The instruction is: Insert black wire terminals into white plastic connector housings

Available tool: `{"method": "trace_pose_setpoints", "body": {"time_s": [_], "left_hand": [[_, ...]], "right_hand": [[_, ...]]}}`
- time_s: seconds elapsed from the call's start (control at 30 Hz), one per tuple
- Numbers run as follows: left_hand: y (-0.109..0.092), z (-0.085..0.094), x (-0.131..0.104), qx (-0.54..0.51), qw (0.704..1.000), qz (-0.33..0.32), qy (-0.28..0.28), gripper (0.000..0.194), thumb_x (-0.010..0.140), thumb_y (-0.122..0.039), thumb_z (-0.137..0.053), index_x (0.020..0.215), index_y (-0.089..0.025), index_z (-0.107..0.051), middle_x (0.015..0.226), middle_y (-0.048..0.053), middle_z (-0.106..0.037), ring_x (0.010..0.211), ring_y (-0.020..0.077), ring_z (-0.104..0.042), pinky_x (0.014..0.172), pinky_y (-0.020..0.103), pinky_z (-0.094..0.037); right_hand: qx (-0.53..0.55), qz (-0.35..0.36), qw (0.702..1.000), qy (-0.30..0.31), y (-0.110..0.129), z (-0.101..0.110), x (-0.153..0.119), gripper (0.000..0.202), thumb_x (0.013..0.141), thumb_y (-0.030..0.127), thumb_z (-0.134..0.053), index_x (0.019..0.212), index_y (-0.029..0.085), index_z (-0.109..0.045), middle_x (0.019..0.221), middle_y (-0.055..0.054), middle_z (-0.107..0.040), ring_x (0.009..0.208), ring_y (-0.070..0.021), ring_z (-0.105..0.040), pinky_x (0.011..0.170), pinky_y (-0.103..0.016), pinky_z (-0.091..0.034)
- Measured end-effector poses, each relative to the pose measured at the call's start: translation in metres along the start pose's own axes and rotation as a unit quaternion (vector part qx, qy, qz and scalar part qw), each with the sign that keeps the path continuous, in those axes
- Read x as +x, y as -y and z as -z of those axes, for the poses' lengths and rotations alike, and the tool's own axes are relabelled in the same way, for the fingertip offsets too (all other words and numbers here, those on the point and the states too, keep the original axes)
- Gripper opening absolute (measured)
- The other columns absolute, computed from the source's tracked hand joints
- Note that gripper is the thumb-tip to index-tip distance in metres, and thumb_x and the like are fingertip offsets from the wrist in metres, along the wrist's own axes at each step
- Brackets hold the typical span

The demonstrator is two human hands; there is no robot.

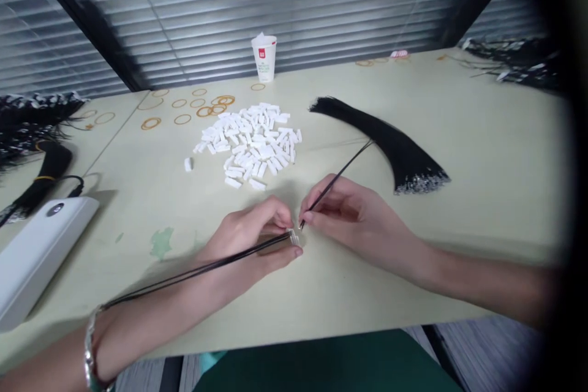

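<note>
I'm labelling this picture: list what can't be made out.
Head view:
white piece in left hand: partly covered by fingers;
wire tips in right hand: too small;
small print on cup: too blurred;
white box: cut off by left edge;
far-right wires: cut off by dark border.

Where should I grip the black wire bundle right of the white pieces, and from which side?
Best grip the black wire bundle at its narrower part toward the far end, probably from above and its right: it fans wide at the near, silvery-tipped end, and the wires in the right hand appear to reach its left edge.
</note>
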State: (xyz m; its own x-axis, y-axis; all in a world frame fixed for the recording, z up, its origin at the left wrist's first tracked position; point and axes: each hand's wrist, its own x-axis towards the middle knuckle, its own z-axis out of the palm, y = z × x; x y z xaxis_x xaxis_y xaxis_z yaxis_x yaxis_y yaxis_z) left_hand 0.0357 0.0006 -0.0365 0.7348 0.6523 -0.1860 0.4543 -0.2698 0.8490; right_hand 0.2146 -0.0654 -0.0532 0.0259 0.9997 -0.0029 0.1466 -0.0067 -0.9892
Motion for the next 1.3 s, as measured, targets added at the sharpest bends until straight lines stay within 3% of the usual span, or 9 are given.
{"method": "trace_pose_setpoints", "body": {"time_s": [0.17, 0.33, 0.63, 0.93, 1.3], "left_hand": [[0.002, -0.005, 0.001, 0.038, 0.998, -0.030, -0.028, 0.018, 0.072, -0.024, -0.069, 0.083, -0.021, -0.055, 0.086, -0.001, -0.064, 0.082, 0.0152, -0.064, 0.072, 0.027, -0.050], [0.004, -0.006, 0.004, 0.105, 0.987, -0.104, -0.058, 0.015, 0.069, -0.027, -0.073, 0.079, -0.020, -0.065, 0.102, 0.002, -0.059, 0.091, 0.0158, -0.059, 0.080, 0.027, -0.047], [0.004, -0.011, 0.002, 0.049, 0.991, -0.101, -0.074, 0.012, 0.067, -0.019, -0.073, 0.077, -0.019, -0.066, 0.098, 0.003, -0.057, 0.090, 0.0161, -0.058, 0.081, 0.029, -0.049], [0.001, -0.008, 0.002, 0.098, 0.989, -0.092, -0.069, 0.025, 0.067, -0.021, -0.073, 0.090, -0.020, -0.062, 0.100, 0.000, -0.057, 0.093, 0.0145, -0.056, 0.081, 0.026, -0.046], [0.001, -0.008, 0.004, 0.078, 0.990, -0.092, -0.069, 0.014, 0.066, -0.022, -0.074, 0.074, -0.018, -0.064, 0.097, 0.001, -0.057, 0.088, 0.0134, -0.058, 0.077, 0.024, -0.048]], "right_hand": [[-0.006, -0.004, 1.000, 0.005, 0.001, 0.003, -0.002, 0.011, 0.075, 0.019, -0.063, 0.083, 0.020, -0.056, 0.080, 0.003, -0.064, 0.077, -0.0105, -0.063, 0.073, -0.023, -0.051], [-0.021, 0.027, 0.999, -0.023, 0.001, 0.001, -0.005, 0.012, 0.073, 0.016, -0.066, 0.082, 0.022, -0.059, 0.081, 0.002, -0.065, 0.077, -0.0112, -0.064, 0.074, -0.023, -0.053], [-0.047, 0.068, 0.996, -0.025, 0.001, 0.001, -0.010, 0.013, 0.074, 0.015, -0.066, 0.083, 0.023, -0.060, 0.083, 0.004, -0.065, 0.081, -0.0112, -0.064, 0.077, -0.023, -0.055], [-0.107, 0.091, 0.990, -0.032, 0.000, 0.003, -0.013, 0.017, 0.074, 0.016, -0.067, 0.085, 0.028, -0.062, 0.085, 0.006, -0.065, 0.084, -0.0131, -0.064, 0.079, -0.026, -0.056], [-0.129, 0.087, 0.987, -0.043, -0.002, 0.001, -0.011, 0.011, 0.075, 0.023, -0.066, 0.084, 0.027, -0.061, 0.085, 0.004, -0.064, 0.082, -0.0144, -0.064, 0.077, -0.029, -0.056]]}}
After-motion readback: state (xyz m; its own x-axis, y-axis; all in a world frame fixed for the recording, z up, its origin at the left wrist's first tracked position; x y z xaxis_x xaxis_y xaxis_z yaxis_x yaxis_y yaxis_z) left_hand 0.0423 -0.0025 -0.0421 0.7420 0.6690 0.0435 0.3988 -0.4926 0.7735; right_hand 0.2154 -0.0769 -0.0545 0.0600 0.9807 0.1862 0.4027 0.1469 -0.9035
